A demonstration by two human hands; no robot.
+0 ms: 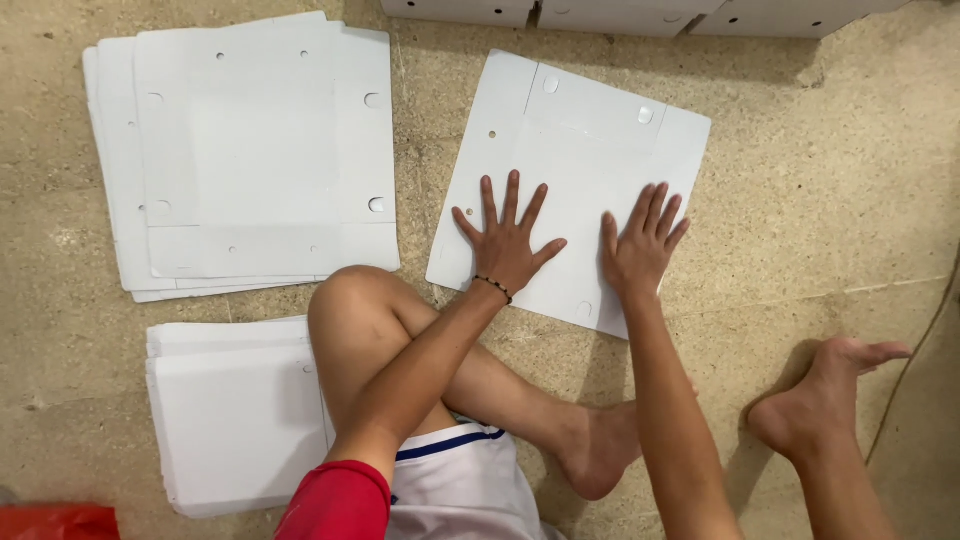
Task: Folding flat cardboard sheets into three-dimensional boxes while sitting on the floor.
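A flat white cardboard box blank [585, 130] with punched holes and fold lines lies on the speckled floor in front of me. My left hand [506, 242] presses flat on its lower left part, fingers spread, a dark bead bracelet at the wrist. My right hand [640, 245] lies flat on its lower right part, fingers apart. Neither hand holds anything.
A stack of white blanks [245, 150] lies at the upper left, another stack [235, 415] at the lower left. Folded white boxes [640, 15] line the top edge. My bent knee [355, 310] and bare feet [825, 395] rest on the floor. A red item [55, 522] sits bottom left.
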